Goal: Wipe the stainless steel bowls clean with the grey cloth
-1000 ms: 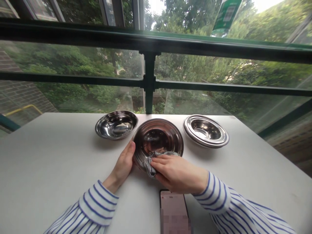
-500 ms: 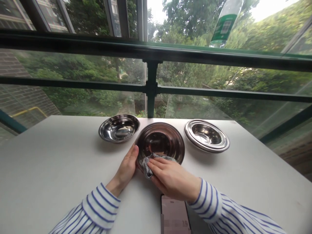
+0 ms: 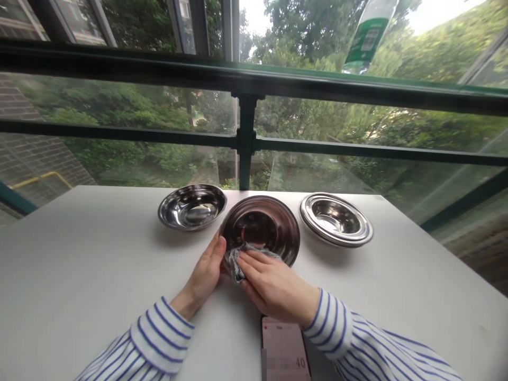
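A shiny metal bowl (image 3: pixel 278 225) is tilted toward me at the middle of the white table. My left hand (image 3: pixel 206 267) grips its left side, thumb at the rim and the other fingers hidden behind it. With my right hand (image 3: pixel 273 283) I press a crumpled grey cloth (image 3: pixel 237 264) against the bowl's near inner wall, fingers closed over the cloth. To the left stands another metal bowl (image 3: pixel 192 208). On the right sit metal bowls (image 3: pixel 337 219) stacked inside one another.
A phone (image 3: pixel 283 346) with a lit screen lies on the white table (image 3: pixel 99 264), just below my right wrist. Behind the table's far edge runs a dark green railing (image 3: pixel 246 140) with glass panels. A bottle with a green label (image 3: pixel 367 39) stands on the top rail.
My right hand and the cloth have shifted slightly left and up along the bowl's near wall. My left hand keeps its grip. The digits on the phone screen differ.
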`<state>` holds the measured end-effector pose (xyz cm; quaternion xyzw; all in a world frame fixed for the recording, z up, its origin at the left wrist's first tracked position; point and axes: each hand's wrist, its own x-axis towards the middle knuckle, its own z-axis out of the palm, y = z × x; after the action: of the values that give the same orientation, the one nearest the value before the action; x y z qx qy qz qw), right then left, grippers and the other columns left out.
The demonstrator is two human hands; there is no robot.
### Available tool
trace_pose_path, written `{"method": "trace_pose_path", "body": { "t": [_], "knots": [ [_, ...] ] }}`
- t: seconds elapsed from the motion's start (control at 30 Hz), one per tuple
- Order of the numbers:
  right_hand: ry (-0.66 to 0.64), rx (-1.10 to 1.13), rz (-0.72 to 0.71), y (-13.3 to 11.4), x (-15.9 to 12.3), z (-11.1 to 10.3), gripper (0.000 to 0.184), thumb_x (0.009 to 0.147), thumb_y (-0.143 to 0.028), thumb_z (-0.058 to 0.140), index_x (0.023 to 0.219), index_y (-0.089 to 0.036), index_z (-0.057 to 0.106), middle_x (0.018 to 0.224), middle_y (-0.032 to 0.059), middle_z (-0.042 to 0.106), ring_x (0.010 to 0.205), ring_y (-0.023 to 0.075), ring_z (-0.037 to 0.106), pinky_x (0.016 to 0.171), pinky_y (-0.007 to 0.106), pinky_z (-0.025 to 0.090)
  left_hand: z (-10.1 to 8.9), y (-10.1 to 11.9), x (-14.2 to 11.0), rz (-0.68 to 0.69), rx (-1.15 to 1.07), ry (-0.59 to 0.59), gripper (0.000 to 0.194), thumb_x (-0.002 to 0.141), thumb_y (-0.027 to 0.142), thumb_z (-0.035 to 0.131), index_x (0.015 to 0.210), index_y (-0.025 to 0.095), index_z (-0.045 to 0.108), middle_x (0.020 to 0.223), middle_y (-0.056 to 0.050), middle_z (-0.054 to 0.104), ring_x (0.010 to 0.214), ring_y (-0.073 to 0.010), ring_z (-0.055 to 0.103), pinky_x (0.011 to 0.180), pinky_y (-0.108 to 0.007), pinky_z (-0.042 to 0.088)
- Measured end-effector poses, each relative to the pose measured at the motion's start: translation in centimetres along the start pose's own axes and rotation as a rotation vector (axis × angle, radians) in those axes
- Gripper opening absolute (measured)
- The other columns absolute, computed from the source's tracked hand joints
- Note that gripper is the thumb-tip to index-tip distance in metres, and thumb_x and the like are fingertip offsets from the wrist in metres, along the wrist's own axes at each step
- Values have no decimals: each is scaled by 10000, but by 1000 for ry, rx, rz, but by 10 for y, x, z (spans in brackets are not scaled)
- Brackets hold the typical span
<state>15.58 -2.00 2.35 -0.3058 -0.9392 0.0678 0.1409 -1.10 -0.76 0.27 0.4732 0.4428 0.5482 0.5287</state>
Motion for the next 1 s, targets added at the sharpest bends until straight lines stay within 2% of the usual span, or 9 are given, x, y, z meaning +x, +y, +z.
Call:
{"method": "trace_pose_path", "body": {
  "t": [0.1, 0.23, 0.3, 0.43, 0.53, 0.7, 0.77, 0.9, 1.0],
  "knots": [
    [58, 6, -6, 0, 4, 6, 462, 917, -256, 343, 1307, -12, 377, 1324, 197, 458, 1273, 240, 359, 1040, 372, 339, -2, -3, 0, -20, -35, -50, 522, 871, 443, 414, 1363, 278, 357, 1389, -14, 447, 1245, -226, 421, 1034, -398, 340],
    [-64, 12, -33, 5, -2, -9, 384, 882, -229, 408, 1229, -79, 474, 1215, 150, 566, 1161, 220, 489, 977, 359, 404, -6, -3, 6, 54, 13, 50, 529, 862, 443, 432, 1333, 202, 421, 1390, -49, 444, 1292, -237, 350, 1088, -394, 237],
    [-97, 10, -21, 8, -5, -14, 354, 862, -212, 432, 1192, -105, 505, 1173, 129, 596, 1114, 210, 525, 951, 352, 424, -5, -2, 6, 66, 16, 76, 536, 857, 451, 435, 1324, 188, 434, 1380, -54, 457, 1295, -247, 346, 1088, -396, 240],
    [3, 1, 11, 5, -1, 1, 431, 901, -256, 370, 1281, -59, 426, 1282, 157, 513, 1221, 233, 425, 1004, 370, 380, 1, -2, 0, -16, -29, -26, 546, 872, 456, 397, 1374, 247, 341, 1382, -29, 455, 1266, -240, 394, 1056, -409, 309],
    [71, -24, 56, -1, 3, 13, 472, 915, -278, 345, 1315, -31, 381, 1333, 181, 453, 1270, 252, 362, 1022, 389, 357, 2, -2, -1, 17, -10, -46, 524, 883, 439, 384, 1366, 239, 355, 1423, -25, 395, 1296, -217, 349, 1075, -378, 277],
    [-71, -41, 46, -3, -6, -4, 363, 862, -246, 423, 1177, -91, 517, 1156, 145, 600, 1080, 250, 536, 903, 400, 449, -4, -2, 7, 105, 67, 120, 503, 880, 426, 407, 1323, 189, 427, 1436, -35, 374, 1336, -183, 265, 1111, -323, 177],
    [-94, -33, 60, -4, -7, -9, 329, 858, -230, 423, 1135, -100, 541, 1115, 135, 620, 1041, 244, 556, 891, 394, 457, -2, -2, 6, 103, 58, 98, 502, 882, 431, 395, 1325, 196, 426, 1427, -32, 389, 1330, -187, 280, 1107, -329, 192],
    [19, 0, 79, -7, 2, 4, 427, 913, -247, 331, 1271, -35, 426, 1299, 170, 491, 1223, 249, 419, 1007, 374, 377, 4, -2, 0, 59, 16, 6, 498, 886, 440, 376, 1337, 231, 408, 1410, -19, 416, 1308, -198, 326, 1096, -349, 228],
    [18, 12, 44, -7, 6, 8, 474, 931, -276, 297, 1320, -14, 363, 1358, 177, 424, 1269, 256, 362, 1039, 379, 341, 2, -2, -1, 55, 37, 46, 491, 883, 429, 393, 1324, 216, 427, 1407, -25, 421, 1319, -193, 304, 1107, -345, 196]
  ]
}}
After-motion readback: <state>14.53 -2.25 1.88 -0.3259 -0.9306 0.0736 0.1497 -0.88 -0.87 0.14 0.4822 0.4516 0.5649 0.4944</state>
